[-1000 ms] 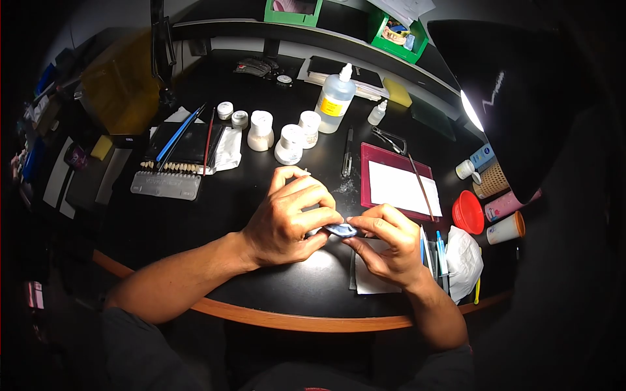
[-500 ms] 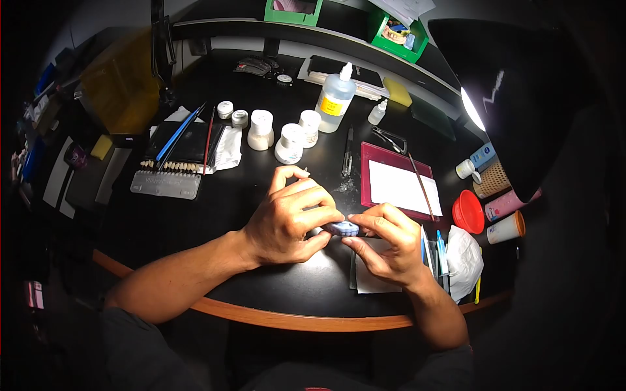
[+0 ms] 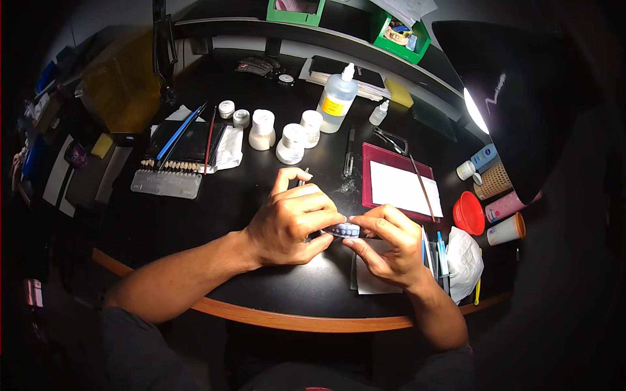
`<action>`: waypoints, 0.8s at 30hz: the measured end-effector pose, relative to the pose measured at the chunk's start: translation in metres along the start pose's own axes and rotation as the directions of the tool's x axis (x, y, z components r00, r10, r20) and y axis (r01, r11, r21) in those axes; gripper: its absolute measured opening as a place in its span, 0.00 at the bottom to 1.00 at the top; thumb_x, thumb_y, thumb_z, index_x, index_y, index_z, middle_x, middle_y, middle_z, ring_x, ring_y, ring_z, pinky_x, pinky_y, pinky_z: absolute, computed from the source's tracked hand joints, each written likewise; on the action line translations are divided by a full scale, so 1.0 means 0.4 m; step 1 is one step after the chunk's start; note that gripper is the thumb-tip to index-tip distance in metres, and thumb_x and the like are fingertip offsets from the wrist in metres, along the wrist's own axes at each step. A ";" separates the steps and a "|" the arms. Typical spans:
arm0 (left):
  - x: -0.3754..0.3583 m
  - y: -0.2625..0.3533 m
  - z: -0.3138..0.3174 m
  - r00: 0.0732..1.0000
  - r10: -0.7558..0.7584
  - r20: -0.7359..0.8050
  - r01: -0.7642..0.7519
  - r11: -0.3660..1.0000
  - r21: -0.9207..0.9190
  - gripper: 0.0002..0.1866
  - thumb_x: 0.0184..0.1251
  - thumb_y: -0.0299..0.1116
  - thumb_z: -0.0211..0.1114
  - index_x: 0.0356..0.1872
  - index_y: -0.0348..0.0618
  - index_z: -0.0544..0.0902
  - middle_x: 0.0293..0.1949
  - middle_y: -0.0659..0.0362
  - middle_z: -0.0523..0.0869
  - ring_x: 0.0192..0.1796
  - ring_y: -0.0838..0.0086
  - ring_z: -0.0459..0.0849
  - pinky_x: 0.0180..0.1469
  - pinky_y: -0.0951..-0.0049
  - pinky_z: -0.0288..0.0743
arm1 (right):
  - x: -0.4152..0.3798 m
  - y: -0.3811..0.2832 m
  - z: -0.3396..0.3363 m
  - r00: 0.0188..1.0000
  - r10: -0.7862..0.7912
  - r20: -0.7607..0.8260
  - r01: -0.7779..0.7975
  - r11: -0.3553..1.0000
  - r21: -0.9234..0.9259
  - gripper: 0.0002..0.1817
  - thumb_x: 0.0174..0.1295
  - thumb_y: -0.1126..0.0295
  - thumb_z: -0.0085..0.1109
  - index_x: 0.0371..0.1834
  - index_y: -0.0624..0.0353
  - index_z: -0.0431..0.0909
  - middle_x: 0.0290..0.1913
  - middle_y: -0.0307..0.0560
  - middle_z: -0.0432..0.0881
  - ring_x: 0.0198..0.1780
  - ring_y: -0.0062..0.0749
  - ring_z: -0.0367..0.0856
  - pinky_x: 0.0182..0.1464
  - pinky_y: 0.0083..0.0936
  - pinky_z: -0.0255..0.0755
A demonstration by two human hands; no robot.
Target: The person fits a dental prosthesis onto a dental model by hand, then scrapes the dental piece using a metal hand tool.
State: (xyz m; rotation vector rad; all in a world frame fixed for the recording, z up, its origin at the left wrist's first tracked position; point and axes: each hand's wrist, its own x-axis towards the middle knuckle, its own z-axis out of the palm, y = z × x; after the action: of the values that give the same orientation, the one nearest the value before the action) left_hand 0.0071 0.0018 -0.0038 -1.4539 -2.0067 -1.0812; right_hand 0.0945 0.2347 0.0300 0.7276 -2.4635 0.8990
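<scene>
A small blue-grey dental model (image 3: 345,230), with a row of rounded teeth facing me, is held above the black table. My left hand (image 3: 293,218) is closed on its left end with thumb and fingers. From that same hand a thin, shiny rod (image 3: 304,176) sticks up beside the raised index finger; most of it is hidden. My right hand (image 3: 391,238) pinches the model's right end between thumb and fingertips. Beneath the right hand lies a white sheet (image 3: 375,281). White-capped jars (image 3: 291,144) stand beyond my left hand.
A clear bottle with a yellow label (image 3: 334,104) stands at the back. On the right are a maroon tray (image 3: 366,189) with white paper and a brush, a red bowl (image 3: 468,212), and crumpled tissue (image 3: 464,264). A tooth shade guide (image 3: 166,184) lies left. A lamp (image 3: 475,111) overhangs the right side.
The dental model has tilted in my fingers, so its tooth row now faces me more. Both hands keep nearly the same place and hold.
</scene>
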 end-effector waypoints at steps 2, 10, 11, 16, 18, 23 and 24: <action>0.002 0.002 -0.002 1.000 -0.008 0.009 0.008 1.000 -0.003 0.13 0.55 0.32 0.84 0.43 0.49 0.94 0.38 0.67 0.93 0.45 0.74 0.91 0.70 0.54 0.69 | 0.002 -0.001 -0.003 1.000 -0.001 0.000 0.001 1.000 -0.003 0.18 0.59 0.71 0.87 0.50 0.64 0.93 0.40 0.48 0.89 0.38 0.33 0.91 0.39 0.29 0.86; -0.001 0.000 0.000 1.000 -0.010 0.020 0.010 1.000 -0.003 0.14 0.56 0.32 0.84 0.44 0.49 0.94 0.39 0.66 0.95 0.45 0.74 0.92 0.71 0.54 0.68 | 0.001 -0.003 -0.002 1.000 -0.006 0.005 0.006 1.000 -0.011 0.18 0.59 0.71 0.87 0.50 0.64 0.93 0.39 0.47 0.88 0.37 0.32 0.90 0.38 0.28 0.85; -0.002 0.000 0.000 1.000 -0.012 0.021 0.012 1.000 -0.005 0.14 0.56 0.32 0.84 0.44 0.49 0.94 0.40 0.66 0.95 0.45 0.74 0.92 0.71 0.54 0.68 | 0.002 -0.004 -0.002 1.000 -0.006 0.006 0.006 1.000 -0.015 0.18 0.59 0.71 0.87 0.50 0.64 0.93 0.39 0.47 0.88 0.37 0.32 0.90 0.38 0.28 0.85; -0.003 -0.001 0.002 0.999 -0.012 0.032 0.011 1.000 0.006 0.15 0.56 0.32 0.85 0.45 0.49 0.94 0.41 0.65 0.96 0.46 0.74 0.93 0.71 0.53 0.68 | 0.002 0.001 -0.001 1.000 -0.020 -0.011 0.020 1.000 0.005 0.18 0.58 0.70 0.88 0.50 0.63 0.93 0.39 0.46 0.88 0.37 0.32 0.90 0.38 0.28 0.85; -0.004 -0.002 0.003 0.999 -0.012 0.032 0.012 1.000 -0.001 0.15 0.56 0.32 0.85 0.46 0.50 0.94 0.42 0.65 0.96 0.46 0.74 0.93 0.71 0.53 0.68 | 0.001 -0.001 -0.003 1.000 -0.017 -0.005 0.017 1.000 0.003 0.19 0.57 0.70 0.88 0.50 0.63 0.93 0.39 0.46 0.88 0.37 0.32 0.90 0.38 0.28 0.85; -0.006 -0.002 0.001 0.999 -0.023 0.030 0.023 1.000 -0.018 0.16 0.56 0.31 0.85 0.47 0.50 0.94 0.43 0.66 0.96 0.47 0.75 0.93 0.71 0.53 0.69 | 0.000 0.001 -0.001 1.000 0.005 -0.005 -0.005 1.000 -0.006 0.19 0.56 0.72 0.88 0.51 0.63 0.93 0.40 0.47 0.88 0.38 0.33 0.91 0.39 0.29 0.86; -0.007 -0.001 0.003 0.999 -0.023 0.027 0.024 0.999 -0.028 0.16 0.56 0.30 0.85 0.47 0.50 0.94 0.43 0.65 0.96 0.47 0.75 0.94 0.71 0.53 0.70 | 0.000 0.002 -0.003 1.000 0.003 -0.007 -0.003 1.000 -0.008 0.19 0.57 0.73 0.87 0.51 0.63 0.93 0.40 0.47 0.88 0.39 0.34 0.91 0.40 0.29 0.86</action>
State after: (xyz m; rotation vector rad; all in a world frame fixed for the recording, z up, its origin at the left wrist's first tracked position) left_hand 0.0077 0.0010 -0.0065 -1.4699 -2.0392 -1.1099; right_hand 0.0942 0.2359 0.0304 0.7166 -2.4614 0.8908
